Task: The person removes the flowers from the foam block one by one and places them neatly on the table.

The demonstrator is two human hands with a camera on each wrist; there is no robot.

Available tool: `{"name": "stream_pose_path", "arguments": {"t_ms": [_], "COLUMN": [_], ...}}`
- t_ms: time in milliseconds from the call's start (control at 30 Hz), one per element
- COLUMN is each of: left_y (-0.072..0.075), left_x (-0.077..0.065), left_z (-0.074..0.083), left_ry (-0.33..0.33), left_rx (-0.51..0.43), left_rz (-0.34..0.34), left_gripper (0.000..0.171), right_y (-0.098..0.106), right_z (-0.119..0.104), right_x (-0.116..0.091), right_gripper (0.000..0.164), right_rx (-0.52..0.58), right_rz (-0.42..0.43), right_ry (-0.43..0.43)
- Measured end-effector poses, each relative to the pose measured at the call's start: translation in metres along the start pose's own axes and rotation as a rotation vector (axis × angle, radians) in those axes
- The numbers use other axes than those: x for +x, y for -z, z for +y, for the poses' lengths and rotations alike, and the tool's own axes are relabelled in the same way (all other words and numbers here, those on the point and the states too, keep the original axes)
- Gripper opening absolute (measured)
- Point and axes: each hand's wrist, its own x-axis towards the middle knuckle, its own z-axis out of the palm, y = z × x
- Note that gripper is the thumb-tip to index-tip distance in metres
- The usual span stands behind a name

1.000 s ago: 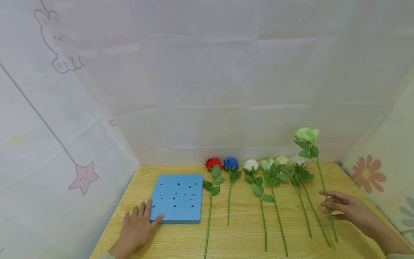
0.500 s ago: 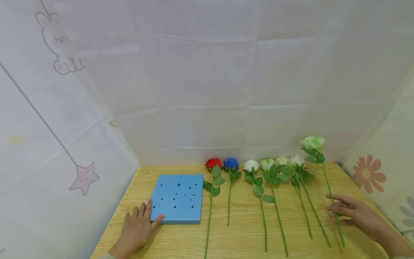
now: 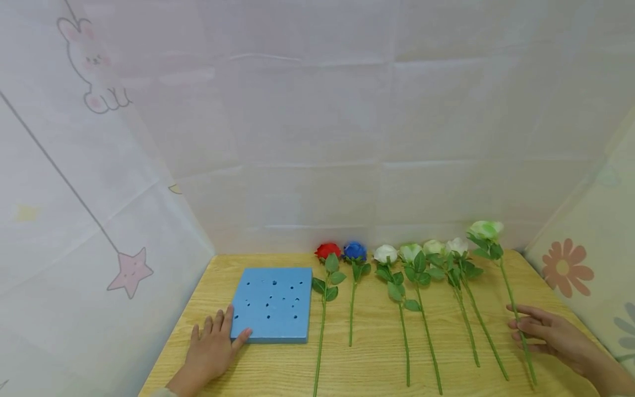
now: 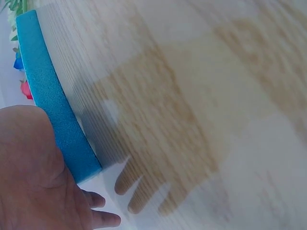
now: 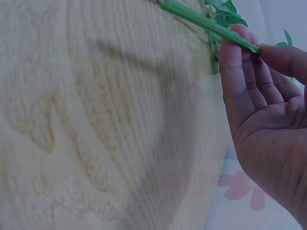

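Note:
In the head view my left hand lies at the left front corner of a blue foam block dotted with small holes. Its fingers are straight, and the thumb touches the block's front edge. My right hand pinches the green stem of a pale green-and-white artificial rose between thumb and fingers, at the table's right side. The right wrist view shows this stem crossing the fingers, held by the thumb. The block's side shows beside the palm in the left wrist view.
A red rose and a blue rose lie right of the block. Farther right lie several white and pale green roses, including a white one. The wooden table is bordered by patterned cloth walls.
My right hand has moved right and slightly toward me with the rose, whose bloom has sunk lower toward the table. My left hand and the foam block have stayed in place.

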Motion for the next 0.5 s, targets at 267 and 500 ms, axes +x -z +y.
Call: {"name": "stream_pose_path", "arguments": {"t_ms": [267,500], "left_y": [0.001,0.001], "left_x": [0.000,0.000], "left_z": [0.000,0.001], "left_ry": [0.011,0.011], "left_rx": [-0.004,-0.006], "left_rz": [-0.013,-0.012], "left_gripper": [0.098,0.100], "right_y": [0.009,0.016], "right_z": [0.013,0.021], "right_x": [0.000,0.000], "right_gripper": [0.045,0.043], "right_rx": [0.021,0.028], "right_rz": [0.022,0.021], "right_ry": [-0.034,-0.044]}}
